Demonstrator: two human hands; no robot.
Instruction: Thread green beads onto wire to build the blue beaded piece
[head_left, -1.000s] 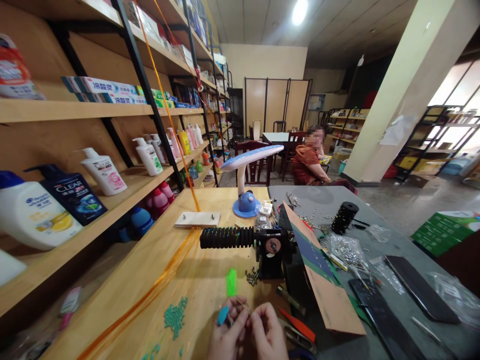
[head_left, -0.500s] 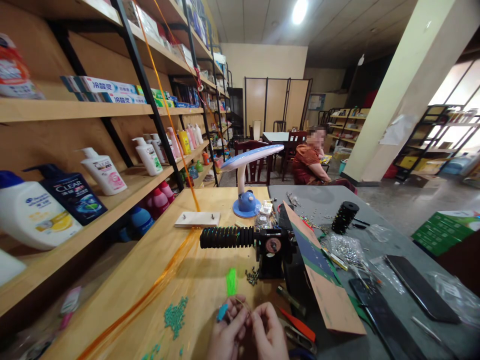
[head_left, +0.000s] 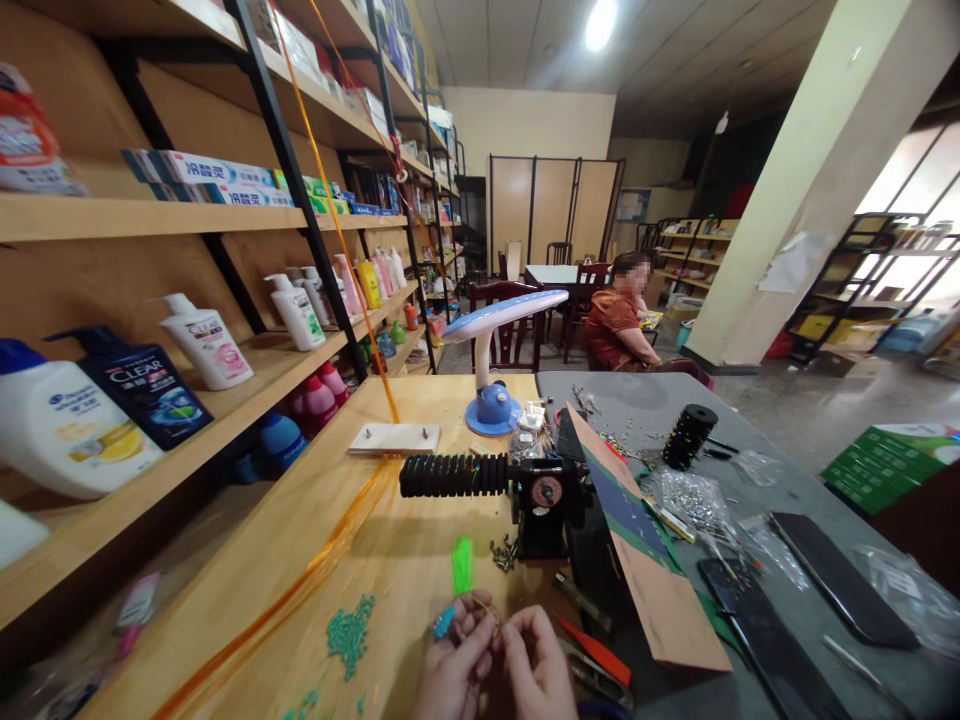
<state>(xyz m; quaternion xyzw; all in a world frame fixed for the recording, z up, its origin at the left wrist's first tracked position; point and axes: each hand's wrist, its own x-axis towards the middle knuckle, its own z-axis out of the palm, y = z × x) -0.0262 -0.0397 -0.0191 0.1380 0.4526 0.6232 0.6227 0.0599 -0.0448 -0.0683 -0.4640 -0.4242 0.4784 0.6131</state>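
Observation:
Low in the middle of the head view, my left hand is closed, fingers curled and thumb pressed in. A thin yellowish strand runs between its fingertips toward the other hand. Something small and bright blue is at its fingers; whether it is worn or held I cannot tell. Close beside it, my right hand pinches thumb and forefinger together at the strand's end. Just beyond the fingertips lies a bundle of bright green strands. Small turquoise pieces are heaped left of my hands.
A black winding device with a ridged roller stands ahead, small metal parts beside it. Orange strands cross the left table. Orange-handled scissors, a tilted board and a phone lie right. A lamp stands behind; a person sits beyond.
My hands stay almost in place, with only a slight shift of the fingers. The table things have not moved.

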